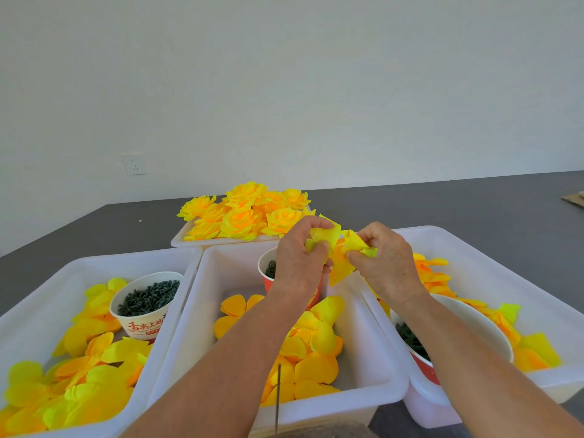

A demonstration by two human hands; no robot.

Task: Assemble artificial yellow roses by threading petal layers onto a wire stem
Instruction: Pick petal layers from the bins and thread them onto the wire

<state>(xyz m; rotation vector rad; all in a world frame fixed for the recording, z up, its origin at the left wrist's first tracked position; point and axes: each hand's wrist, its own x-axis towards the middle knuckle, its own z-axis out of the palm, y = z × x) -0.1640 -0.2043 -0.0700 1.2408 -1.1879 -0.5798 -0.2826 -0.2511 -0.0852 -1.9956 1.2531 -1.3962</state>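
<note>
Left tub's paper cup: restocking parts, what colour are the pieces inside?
Dark green, in the paper cup; head view.

four white bins (196, 317), three paper cups (147, 306).

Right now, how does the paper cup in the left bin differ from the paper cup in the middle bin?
The left bin's cup stands in full view among loose yellow petals; the middle bin's cup is mostly hidden behind the left hand. The left bin's cup has a white wall with red print; the middle bin's cup shows a red wall under a white rim. The left bin's cup looks heaped nearly to its rim; the middle bin's cup shows only a glimpse. Both hold dark green pieces.
</note>
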